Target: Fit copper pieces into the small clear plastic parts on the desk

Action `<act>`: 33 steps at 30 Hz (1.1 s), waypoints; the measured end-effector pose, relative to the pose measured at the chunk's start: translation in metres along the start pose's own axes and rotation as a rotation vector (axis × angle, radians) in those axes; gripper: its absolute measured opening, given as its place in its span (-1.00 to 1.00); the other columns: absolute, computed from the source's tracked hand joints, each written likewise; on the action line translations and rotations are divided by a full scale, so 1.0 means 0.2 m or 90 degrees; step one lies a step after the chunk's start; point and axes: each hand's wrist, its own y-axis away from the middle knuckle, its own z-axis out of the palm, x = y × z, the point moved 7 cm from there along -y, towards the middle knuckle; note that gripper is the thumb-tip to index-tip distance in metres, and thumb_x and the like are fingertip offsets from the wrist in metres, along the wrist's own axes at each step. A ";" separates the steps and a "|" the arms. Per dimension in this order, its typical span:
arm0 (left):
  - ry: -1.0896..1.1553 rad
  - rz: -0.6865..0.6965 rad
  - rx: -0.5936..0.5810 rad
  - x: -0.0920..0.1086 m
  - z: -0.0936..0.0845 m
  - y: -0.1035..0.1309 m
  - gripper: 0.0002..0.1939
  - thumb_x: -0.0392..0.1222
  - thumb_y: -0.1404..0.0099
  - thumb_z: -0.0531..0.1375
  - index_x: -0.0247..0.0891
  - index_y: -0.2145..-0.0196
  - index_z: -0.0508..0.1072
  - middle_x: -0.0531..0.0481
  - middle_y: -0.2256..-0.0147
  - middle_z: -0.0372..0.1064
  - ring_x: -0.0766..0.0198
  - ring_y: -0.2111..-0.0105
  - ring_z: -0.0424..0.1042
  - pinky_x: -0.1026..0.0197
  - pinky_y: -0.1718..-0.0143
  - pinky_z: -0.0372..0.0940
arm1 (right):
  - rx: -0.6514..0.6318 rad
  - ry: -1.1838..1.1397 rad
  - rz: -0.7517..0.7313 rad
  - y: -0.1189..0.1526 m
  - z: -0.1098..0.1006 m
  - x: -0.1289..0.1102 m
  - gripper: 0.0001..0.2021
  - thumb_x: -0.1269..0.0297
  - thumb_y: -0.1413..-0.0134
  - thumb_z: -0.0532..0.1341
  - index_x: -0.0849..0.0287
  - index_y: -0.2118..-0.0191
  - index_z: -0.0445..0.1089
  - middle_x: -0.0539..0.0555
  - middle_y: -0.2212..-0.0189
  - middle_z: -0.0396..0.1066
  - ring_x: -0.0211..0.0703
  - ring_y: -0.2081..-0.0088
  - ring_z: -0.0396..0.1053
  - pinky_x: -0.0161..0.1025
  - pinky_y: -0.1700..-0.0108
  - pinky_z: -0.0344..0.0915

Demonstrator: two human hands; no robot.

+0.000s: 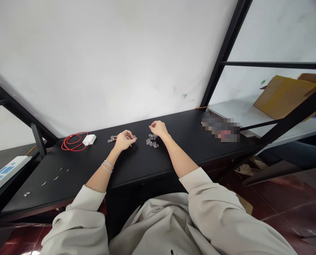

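On counter (136, 161), far L: whitish bits (43, 183) scattered; then red cable (73, 150) looped beside white adapter (89, 140), prob. parked aside for elbow room. Next, clear pieces (110, 140) just beside L hand (125, 140); L grip pinching small clear piece (134, 136), prob. for fine control. Then clear cluster (151, 143) just beside R hand (158, 128), prob. for short reach; R grip w/ fingertips close together, can't tell if on anything.

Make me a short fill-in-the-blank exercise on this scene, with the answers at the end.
1. The looped cable beside the white box is coloured ____.
2. A bracelet sits on the person's ____ wrist.
3. Small clear pieces lie near the right hand on a tabletop coloured ____.

Missing words: red, left, black.
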 end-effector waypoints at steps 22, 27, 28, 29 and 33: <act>-0.433 0.054 0.152 0.02 -0.45 -0.05 -0.85 -0.30 -0.17 0.31 -0.22 0.25 0.59 -0.04 0.23 0.57 0.20 0.32 0.49 0.16 0.15 0.36 | -0.056 -0.134 -0.142 0.14 0.18 -0.23 -0.84 0.31 -0.27 0.27 0.13 0.15 0.61 0.14 0.14 0.62 -0.07 0.13 0.56 -0.20 0.01 0.41; -0.486 -0.004 0.088 -0.04 -0.39 -0.05 -0.85 -0.14 -0.24 0.29 -0.16 0.28 0.66 -0.07 0.21 0.57 0.12 0.18 0.52 0.18 0.12 0.36 | -0.063 -0.128 -0.146 0.14 0.20 -0.23 -0.85 0.30 -0.27 0.27 0.13 0.16 0.61 0.12 0.17 0.63 -0.09 0.15 0.55 -0.19 0.01 0.41; -0.502 -0.010 0.076 -0.04 -0.36 -0.05 -0.83 -0.08 -0.25 0.29 -0.16 0.29 0.67 -0.08 0.21 0.56 0.11 0.18 0.52 0.18 0.14 0.36 | -0.064 -0.131 -0.151 0.14 0.21 -0.23 -0.86 0.31 -0.27 0.27 0.13 0.16 0.61 0.11 0.19 0.63 -0.09 0.16 0.55 -0.18 0.01 0.41; -0.516 -0.018 0.067 -0.04 -0.33 -0.05 -0.81 -0.03 -0.24 0.30 -0.15 0.31 0.67 -0.10 0.21 0.56 0.10 0.19 0.52 0.17 0.16 0.36 | -0.065 -0.135 -0.154 0.14 0.21 -0.23 -0.86 0.31 -0.26 0.27 0.13 0.17 0.60 0.11 0.20 0.63 -0.10 0.17 0.56 -0.18 0.00 0.41; -0.552 -0.048 0.062 -0.05 -0.27 -0.06 -0.83 -0.01 -0.17 0.33 -0.13 0.37 0.65 -0.12 0.25 0.54 0.06 0.27 0.51 0.15 0.27 0.35 | -0.065 -0.159 -0.156 0.13 0.22 -0.23 -0.88 0.33 -0.24 0.29 0.12 0.22 0.61 0.13 0.21 0.63 -0.08 0.19 0.56 -0.15 0.02 0.43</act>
